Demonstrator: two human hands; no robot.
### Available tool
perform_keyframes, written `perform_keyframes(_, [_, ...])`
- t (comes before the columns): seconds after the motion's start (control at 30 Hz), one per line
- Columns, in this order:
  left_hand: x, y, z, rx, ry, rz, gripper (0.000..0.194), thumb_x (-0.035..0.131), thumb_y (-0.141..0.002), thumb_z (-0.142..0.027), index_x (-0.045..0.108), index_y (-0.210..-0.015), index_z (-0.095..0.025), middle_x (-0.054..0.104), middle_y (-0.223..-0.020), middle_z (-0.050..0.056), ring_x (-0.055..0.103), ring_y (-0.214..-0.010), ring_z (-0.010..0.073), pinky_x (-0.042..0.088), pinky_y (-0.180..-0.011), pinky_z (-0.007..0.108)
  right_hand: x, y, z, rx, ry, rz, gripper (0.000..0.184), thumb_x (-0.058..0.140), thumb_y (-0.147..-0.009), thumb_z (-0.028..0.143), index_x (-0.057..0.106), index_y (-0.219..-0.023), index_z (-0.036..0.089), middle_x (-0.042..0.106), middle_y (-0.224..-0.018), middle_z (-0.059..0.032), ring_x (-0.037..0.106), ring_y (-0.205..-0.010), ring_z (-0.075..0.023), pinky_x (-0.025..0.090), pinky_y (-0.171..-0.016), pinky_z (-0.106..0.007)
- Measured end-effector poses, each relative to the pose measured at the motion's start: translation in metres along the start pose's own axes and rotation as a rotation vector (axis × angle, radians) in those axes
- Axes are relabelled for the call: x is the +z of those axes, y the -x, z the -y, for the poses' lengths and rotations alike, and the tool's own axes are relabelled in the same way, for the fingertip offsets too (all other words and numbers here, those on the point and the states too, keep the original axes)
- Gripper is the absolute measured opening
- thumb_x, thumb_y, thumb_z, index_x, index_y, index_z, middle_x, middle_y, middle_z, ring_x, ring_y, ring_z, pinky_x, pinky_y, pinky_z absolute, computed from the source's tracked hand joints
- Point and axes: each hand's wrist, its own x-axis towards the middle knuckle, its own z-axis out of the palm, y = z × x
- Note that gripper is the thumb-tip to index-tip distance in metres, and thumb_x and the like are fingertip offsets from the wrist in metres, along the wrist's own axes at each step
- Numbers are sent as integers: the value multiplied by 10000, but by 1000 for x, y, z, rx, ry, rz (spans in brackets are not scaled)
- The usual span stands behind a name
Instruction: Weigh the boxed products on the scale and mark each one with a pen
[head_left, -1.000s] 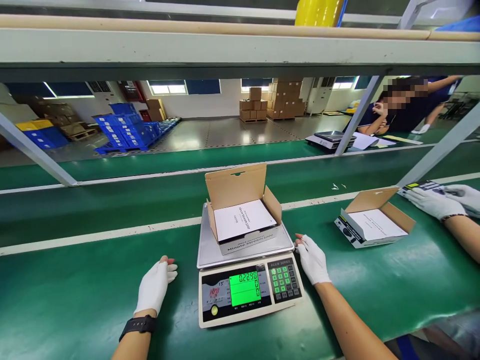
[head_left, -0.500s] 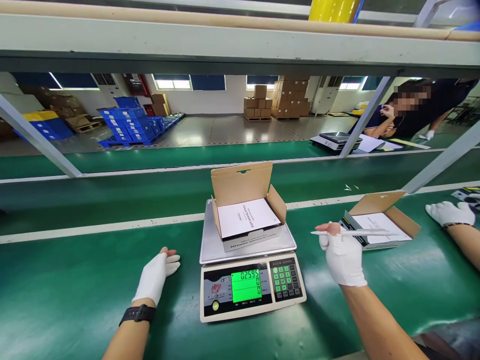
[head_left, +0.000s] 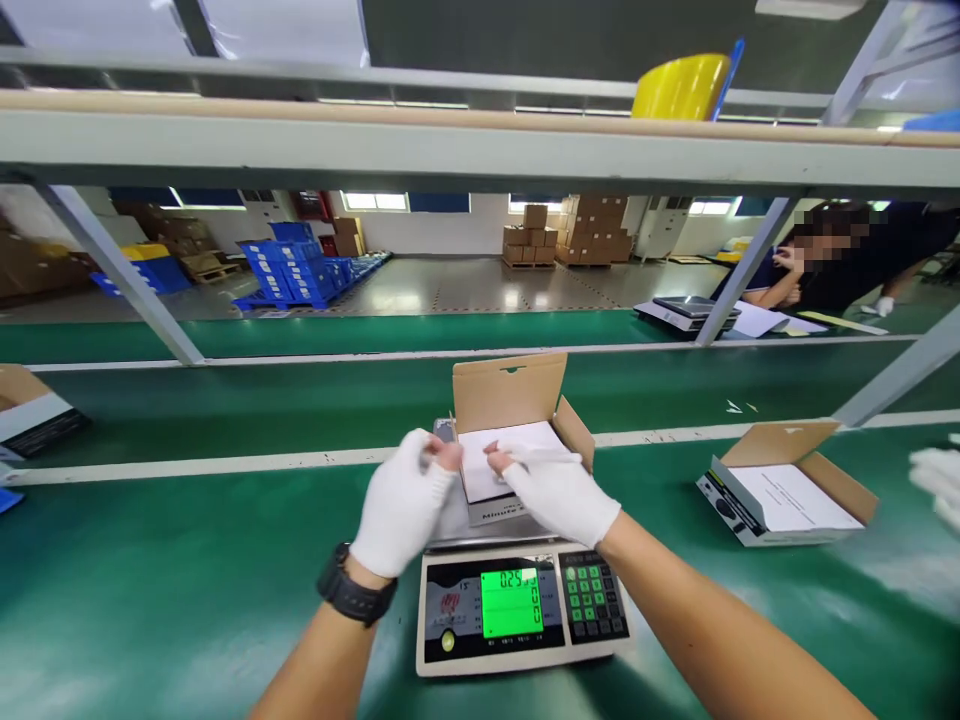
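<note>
Green conveyor belt (head_left: 187, 580) in a warehouse hall, scale (head_left: 517, 600) at centre.
An open box (head_left: 517, 430) is weighed; a white pen (head_left: 544, 456) is pinched by the right hand (head_left: 559, 495), the left hand (head_left: 405, 505) curled alongside.

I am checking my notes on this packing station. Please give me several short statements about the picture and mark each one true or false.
1. The open cardboard box stands on the digital scale. True.
2. The scale's display is lit red. False: it glows green.
3. Both the left hand and the right hand are at the front of that box, over the white sheet inside it. True.
4. The right hand is bare and holds nothing. False: it wears a white glove and has a thin white stick-like item by its fingers.
5. A second open box lies on the green belt to the right. True.
6. A black watch is on the right wrist. False: it is on the left wrist.
</note>
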Motion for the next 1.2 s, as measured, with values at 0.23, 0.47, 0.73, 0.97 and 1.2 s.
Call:
perform_keyframes(0.23, [24,3,23,-215,333,173,456,349,-864,-631,474,-934,-198,573,-518,11,556,-438,179,403,-418,229,4,-4,-3,90,-80,-21,260,502,-916,391,641,-1063,227,642,-1061,-3,571,-940,-168,423,-812,-273])
perform_keyframes(0.47, [31,10,46,-240,704,255,503,401,-858,-583,496,-1047,-126,632,-610,72,585,-457,163,453,-426,218,14,-16,24,117,-160,149,312,496,-918,363,605,-697,172,631,-715,8,566,-703,-152,401,-669,-261])
perform_keyframes(0.73, [34,10,45,-234,801,250,493,447,-835,-556,507,-1024,-105,632,-656,83,591,-470,163,459,-412,219,30,-19,18,167,-84,190,315,466,-909,316,588,-662,163,624,-671,5,538,-631,-141,354,-615,-258])
perform_keyframes(0.97, [34,11,45,-234,807,249,514,453,-824,-563,509,-1050,-105,633,-637,78,590,-464,162,448,-404,208,33,-19,16,215,-54,161,311,470,-897,335,604,-672,168,634,-676,-9,543,-618,-152,350,-602,-265])
perform_keyframes(1.2, [31,13,40,-244,727,242,505,410,-845,-571,522,-1014,-108,627,-585,84,589,-455,168,434,-395,198,35,-18,15,235,-38,165,283,447,-900,316,615,-722,173,638,-719,-16,547,-659,-158,365,-630,-266])
